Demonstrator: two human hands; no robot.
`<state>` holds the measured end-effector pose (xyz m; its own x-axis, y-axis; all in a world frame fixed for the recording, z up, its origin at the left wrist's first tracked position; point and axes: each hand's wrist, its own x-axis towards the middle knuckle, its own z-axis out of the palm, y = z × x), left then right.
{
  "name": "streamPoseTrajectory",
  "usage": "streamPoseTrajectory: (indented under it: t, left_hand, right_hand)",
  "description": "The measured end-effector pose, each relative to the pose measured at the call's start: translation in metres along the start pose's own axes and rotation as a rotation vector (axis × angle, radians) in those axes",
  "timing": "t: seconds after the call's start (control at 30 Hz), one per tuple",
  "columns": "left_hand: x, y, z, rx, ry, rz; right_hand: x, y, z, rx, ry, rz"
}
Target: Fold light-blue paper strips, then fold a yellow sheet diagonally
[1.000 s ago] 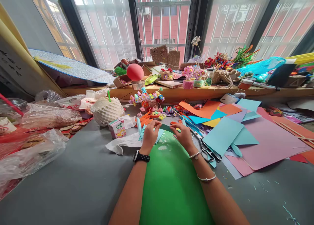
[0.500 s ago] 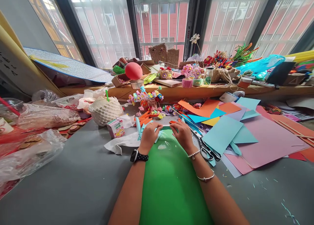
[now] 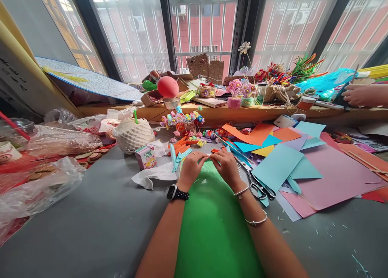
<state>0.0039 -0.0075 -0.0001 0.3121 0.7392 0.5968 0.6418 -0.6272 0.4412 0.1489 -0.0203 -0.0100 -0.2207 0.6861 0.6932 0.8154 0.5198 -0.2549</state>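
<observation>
My left hand (image 3: 191,167) and my right hand (image 3: 224,167) meet fingertip to fingertip over the far end of a shiny green mat (image 3: 216,229). Both are closed in a pinch. A small pale bit shows between the fingertips, too small to name. Folded light-blue paper strips (image 3: 176,158) lie left of my left hand, with orange paper pieces (image 3: 183,143) behind them. Close to my right hand lie black-handled scissors (image 3: 257,187), partly over blue scraps.
Coloured paper sheets (image 3: 336,170) cover the right side. A drink box (image 3: 146,156), a foam-netted fruit (image 3: 133,135) and a tissue (image 3: 157,175) stand or lie left. Behind are crocheted flowers (image 3: 183,119) and a crowded wooden ledge (image 3: 209,113). Another person's hand (image 3: 359,95) is at far right.
My hands have drawn closer together, and their fingertips now nearly touch. Another person's hand has come in at the far right. The whole view has shifted slightly.
</observation>
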Motion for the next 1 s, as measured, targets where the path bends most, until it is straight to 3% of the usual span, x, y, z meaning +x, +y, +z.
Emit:
streamPoseTrajectory:
  t: [0.33, 0.7, 0.83, 0.93, 1.0]
  left_hand:
    - [-0.001, -0.004, -0.001, 0.026, -0.034, -0.053]
    - [0.001, -0.009, -0.007, 0.08, 0.032, -0.116]
    - [0.0, -0.016, -0.011, 0.092, 0.11, -0.201]
    - [0.0, -0.018, -0.013, -0.007, 0.192, -0.29]
    - [0.002, -0.015, -0.013, -0.178, 0.171, -0.336]
  right_hand:
    - [0.0, 0.002, -0.001, 0.012, -0.015, 0.051]
    - [-0.001, 0.004, -0.002, 0.01, 0.032, 0.15]
    - [-0.001, 0.01, -0.004, 0.04, 0.105, 0.244]
    - [0.0, 0.012, -0.005, 0.174, 0.177, 0.353]
    - [0.0, 0.009, -0.004, 0.337, 0.17, 0.418]
